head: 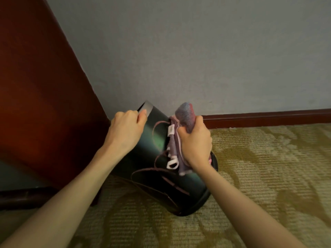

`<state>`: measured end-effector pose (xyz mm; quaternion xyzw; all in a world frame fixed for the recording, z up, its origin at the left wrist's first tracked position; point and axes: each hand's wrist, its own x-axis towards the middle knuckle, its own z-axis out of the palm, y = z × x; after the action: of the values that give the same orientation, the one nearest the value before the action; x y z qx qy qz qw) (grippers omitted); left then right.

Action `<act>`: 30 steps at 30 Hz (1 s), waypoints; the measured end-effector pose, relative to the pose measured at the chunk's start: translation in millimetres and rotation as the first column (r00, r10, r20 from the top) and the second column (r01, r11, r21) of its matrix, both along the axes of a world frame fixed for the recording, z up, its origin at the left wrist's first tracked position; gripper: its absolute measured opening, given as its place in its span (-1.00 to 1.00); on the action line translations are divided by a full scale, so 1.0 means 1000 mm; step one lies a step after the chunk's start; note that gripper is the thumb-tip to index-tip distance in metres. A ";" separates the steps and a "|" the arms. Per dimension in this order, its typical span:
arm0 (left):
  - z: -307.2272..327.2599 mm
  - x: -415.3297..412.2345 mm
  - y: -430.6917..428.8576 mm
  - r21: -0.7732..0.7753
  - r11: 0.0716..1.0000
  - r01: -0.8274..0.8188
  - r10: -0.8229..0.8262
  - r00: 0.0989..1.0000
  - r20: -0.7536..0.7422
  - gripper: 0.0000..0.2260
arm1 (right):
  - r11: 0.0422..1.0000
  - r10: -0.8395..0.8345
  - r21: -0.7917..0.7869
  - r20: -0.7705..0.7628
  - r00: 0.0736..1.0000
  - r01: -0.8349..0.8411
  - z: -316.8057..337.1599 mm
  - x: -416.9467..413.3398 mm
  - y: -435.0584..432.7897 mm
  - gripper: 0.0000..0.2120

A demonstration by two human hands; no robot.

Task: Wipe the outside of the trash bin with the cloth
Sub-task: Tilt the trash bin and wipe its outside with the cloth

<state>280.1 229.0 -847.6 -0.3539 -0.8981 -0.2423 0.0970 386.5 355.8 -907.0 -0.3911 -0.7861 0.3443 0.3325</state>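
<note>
A dark, glossy trash bin (pixel 157 140) stands tilted on the carpet, its rim leaning up and left toward the wall. My left hand (pixel 125 130) grips the bin at its upper rim, thumb over the edge. My right hand (pixel 196 144) is closed on a bunched purple-pink cloth (pixel 185 115), which it presses against the bin's right side. Part of the cloth sticks up above the fist and part hangs below with white labels and frayed threads draped over the bin's wall.
A reddish-brown wooden panel (pixel 41 97) rises at the left, close to the bin. A grey wall (pixel 197 51) with a dark red baseboard (pixel 268 118) runs behind. Patterned yellow-green carpet (pixel 259 167) covers the floor to the right and front.
</note>
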 end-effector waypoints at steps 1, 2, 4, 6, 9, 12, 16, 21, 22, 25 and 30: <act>0.000 0.003 -0.001 0.001 1.000 0.015 -0.015 1.000 -0.009 -0.59 | 0.999 -0.009 -0.043 0.040 0.999 0.010 0.002 -0.004 0.009 -0.79; -0.001 0.007 -0.001 -0.010 1.000 0.025 -0.025 0.999 -0.023 -0.60 | 0.995 -0.006 -0.096 0.093 0.996 0.015 0.004 -0.008 0.019 -0.78; -0.004 0.016 0.001 -0.065 0.997 0.044 -0.049 0.995 -0.081 -0.61 | 0.976 0.036 -0.217 0.207 0.978 0.010 0.006 -0.016 0.040 -0.69; -0.005 0.023 0.003 -0.097 0.993 0.061 -0.072 0.991 -0.113 -0.62 | 0.951 0.089 -0.310 0.261 0.961 -0.004 0.004 -0.020 0.055 -0.59; -0.001 0.025 0.008 -0.010 0.999 0.050 -0.051 0.997 -0.052 -0.59 | 0.944 0.086 -0.328 0.283 0.955 0.012 0.001 -0.022 0.061 -0.58; 0.000 0.023 0.007 0.015 0.999 0.047 -0.047 0.998 -0.031 -0.56 | 0.954 0.022 -0.294 0.281 0.960 0.064 0.001 -0.020 0.052 -0.61; -0.003 0.019 0.003 0.009 1.000 0.028 -0.028 0.999 -0.017 -0.56 | 0.986 -0.054 -0.147 0.163 0.985 0.079 0.007 -0.006 0.027 -0.74; 0.001 0.009 0.014 -0.023 0.999 0.038 -0.036 0.998 0.055 -0.52 | 0.996 -0.082 -0.034 -0.104 0.991 0.079 0.005 0.018 -0.018 -0.76; 0.002 0.007 0.016 -0.023 0.999 0.047 -0.045 0.995 0.087 -0.53 | 0.996 -0.083 -0.028 -0.129 0.988 0.080 0.003 0.021 -0.024 -0.73; 0.003 0.002 0.018 -0.009 0.996 0.085 -0.083 0.982 0.169 -0.57 | 0.997 -0.077 -0.035 -0.151 0.986 0.073 0.003 0.022 -0.026 -0.72; 0.006 0.000 0.022 -0.016 0.992 0.127 -0.123 0.981 0.148 -0.60 | 0.992 -0.040 -0.121 -0.122 0.992 0.025 0.010 0.012 -0.005 -0.77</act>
<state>279.9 251.4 -841.9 -0.3920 -0.8818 -0.2621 0.0107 398.0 350.3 -896.7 -0.4009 -0.7354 0.4086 0.3625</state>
